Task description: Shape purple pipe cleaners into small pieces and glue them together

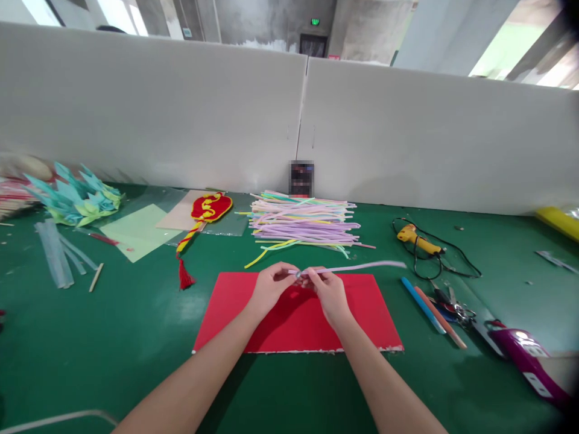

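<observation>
A pale lilac pipe cleaner (366,266) runs sideways through both my hands, its free end reaching out to the right. My left hand (275,282) pinches it near its left end, and my right hand (326,289) pinches it just beside that. Between the fingertips is a small greyish-green bit that I cannot make out. Both hands are above a red board (294,331) with a ragged white front edge. Just beyond the hands lies a pile of pastel pipe cleaners (303,223).
Left lie a red-and-yellow tasselled fan (210,208), green paper (140,232), clear glue sticks (54,253) and a teal folded ornament (76,196). Right are a yellow glue gun (418,241) with its cord, two pens (423,304), keys (461,312) and a purple-handled tool (525,355). A white partition (158,114) stands behind.
</observation>
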`<state>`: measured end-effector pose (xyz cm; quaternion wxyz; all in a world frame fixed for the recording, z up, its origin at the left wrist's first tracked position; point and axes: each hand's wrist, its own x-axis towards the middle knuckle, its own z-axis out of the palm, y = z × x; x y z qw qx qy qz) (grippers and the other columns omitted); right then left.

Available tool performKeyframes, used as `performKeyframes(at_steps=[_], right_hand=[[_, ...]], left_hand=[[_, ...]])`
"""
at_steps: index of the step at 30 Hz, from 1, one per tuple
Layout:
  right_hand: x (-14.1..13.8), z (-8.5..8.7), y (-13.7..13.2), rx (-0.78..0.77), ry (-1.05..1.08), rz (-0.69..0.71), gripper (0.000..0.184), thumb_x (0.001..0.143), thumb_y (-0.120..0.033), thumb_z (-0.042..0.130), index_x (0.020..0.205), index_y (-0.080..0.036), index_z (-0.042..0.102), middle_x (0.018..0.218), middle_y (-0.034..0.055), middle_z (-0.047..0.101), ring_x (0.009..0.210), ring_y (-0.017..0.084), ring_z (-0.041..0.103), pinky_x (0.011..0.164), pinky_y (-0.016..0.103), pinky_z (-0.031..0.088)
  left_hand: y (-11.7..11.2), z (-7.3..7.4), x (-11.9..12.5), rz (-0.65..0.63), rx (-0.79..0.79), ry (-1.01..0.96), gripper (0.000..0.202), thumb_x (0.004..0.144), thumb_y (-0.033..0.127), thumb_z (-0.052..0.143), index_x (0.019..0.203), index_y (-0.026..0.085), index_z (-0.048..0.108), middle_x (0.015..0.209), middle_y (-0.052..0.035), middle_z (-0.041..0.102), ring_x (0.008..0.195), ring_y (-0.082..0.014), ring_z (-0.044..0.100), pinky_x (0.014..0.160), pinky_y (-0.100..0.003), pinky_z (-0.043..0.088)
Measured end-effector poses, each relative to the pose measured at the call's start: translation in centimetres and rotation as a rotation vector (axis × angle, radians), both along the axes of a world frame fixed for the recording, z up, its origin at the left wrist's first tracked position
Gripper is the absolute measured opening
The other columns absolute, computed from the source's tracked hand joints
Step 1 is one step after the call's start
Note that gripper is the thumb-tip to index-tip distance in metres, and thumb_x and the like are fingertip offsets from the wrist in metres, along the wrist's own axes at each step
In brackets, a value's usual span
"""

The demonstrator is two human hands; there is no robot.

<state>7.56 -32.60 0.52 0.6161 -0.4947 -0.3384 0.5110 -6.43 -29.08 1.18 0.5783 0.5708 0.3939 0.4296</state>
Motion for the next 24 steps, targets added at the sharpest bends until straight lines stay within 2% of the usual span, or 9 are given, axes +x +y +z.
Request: performKeyframes(at_steps=[5, 9, 14, 18, 24], right_hand=[[0.4, -0.1, 0.1, -0.007, -0.092, -0.040, 0.027, 0.071, -0.044, 0.061, 0.075, -0.017, 0.060, 0.064, 0.0016, 0.062, 0.058, 0.015, 0.059, 0.053, 0.027, 0.051], [0.6, 0.1, -0.1, -0.016, -0.140, -0.060, 0.027, 0.071, -0.044, 0.061, 0.074, -0.018, 0.060, 0.063, 0.0015, 0.061, 0.057, 0.016, 0.059, 0.050, 0.027, 0.051], [0.7, 0.0, -0.1, -0.029, -0.148, -0.043, 0.027, 0.071, -0.044, 0.061, 0.074, -0.017, 0.060, 0.059, 0.0009, 0.061, 0.052, 0.015, 0.059, 0.053, 0.028, 0.052], [0.7, -0.2, 0.1, -0.026, -0.114, -0.077, 0.029, 0.069, -0.045, 0.063, 0.073, -0.016, 0.061, 0.061, 0.0019, 0.062, 0.054, 0.015, 0.058, 0.052, 0.028, 0.053], [0.6, 0.3, -0.1, -0.024, -0.113, -0.027, 0.027, 0.070, -0.044, 0.062, 0.070, -0.017, 0.061, 0.061, 0.0014, 0.061, 0.054, 0.014, 0.057, 0.056, 0.029, 0.054]], left_hand=[[-0.5, 0.7, -0.2, 0.053, 0.248, 0.245, 0.013, 0.075, 0.029, 0.058, 0.079, 0.019, 0.065, 0.079, -0.0026, 0.067, 0.075, -0.0167, 0.061, 0.072, -0.027, 0.048], [-0.8, 0.9, -0.2, 0.064, 0.407, 0.347, 0.012, 0.078, 0.028, 0.055, 0.081, 0.021, 0.065, 0.083, -0.0020, 0.067, 0.078, -0.0162, 0.061, 0.074, -0.027, 0.046], [-0.8, 0.8, -0.4, 0.028, 0.484, 0.423, 0.012, 0.080, 0.028, 0.053, 0.085, 0.022, 0.063, 0.084, -0.0013, 0.066, 0.079, -0.0158, 0.061, 0.075, -0.026, 0.045], [-0.8, 0.9, -0.6, -0.001, 0.522, 0.490, 0.013, 0.081, 0.030, 0.052, 0.087, 0.023, 0.061, 0.085, -0.0013, 0.065, 0.081, -0.0158, 0.060, 0.074, -0.026, 0.045], [-0.7, 1.3, -0.8, -0.012, 0.669, 0.579, 0.017, 0.086, 0.027, 0.044, 0.091, 0.022, 0.060, 0.089, -0.0035, 0.064, 0.086, -0.0166, 0.057, 0.080, -0.029, 0.044]])
